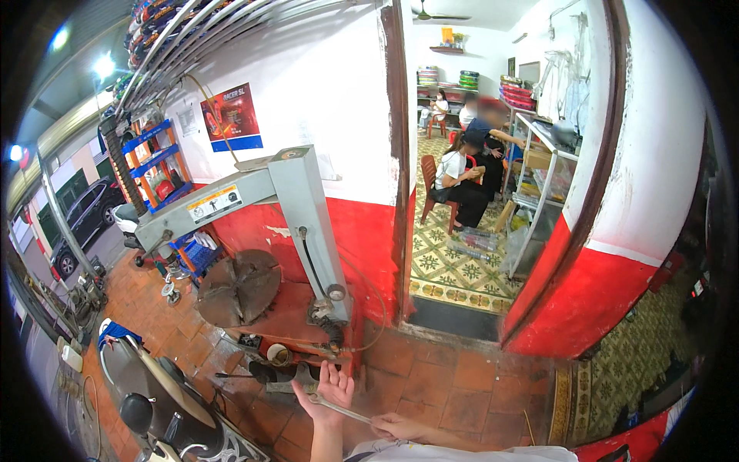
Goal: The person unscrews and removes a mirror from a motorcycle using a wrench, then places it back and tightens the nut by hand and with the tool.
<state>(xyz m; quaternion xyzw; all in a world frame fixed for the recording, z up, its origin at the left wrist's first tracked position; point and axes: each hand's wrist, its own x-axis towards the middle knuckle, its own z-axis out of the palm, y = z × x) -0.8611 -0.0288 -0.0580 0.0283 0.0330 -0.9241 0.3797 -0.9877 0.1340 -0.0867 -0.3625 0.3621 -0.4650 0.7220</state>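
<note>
Head view, lower centre: my right hand (395,426) grips wrench (346,411), hiding its near end; shaft slants up-left to open left hand (336,391).

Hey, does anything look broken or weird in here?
Yes: the red wall beside the grey post has a pale, ragged patch. It looks odd against the red around it, as if paint chipped off. The wrench in the right hand shows no damage I can see.

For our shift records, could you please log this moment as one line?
Left hand: open, wrench end at palm, contact unclear | Right hand: gripping wrench | Nearby: tire changer, scooter
</note>
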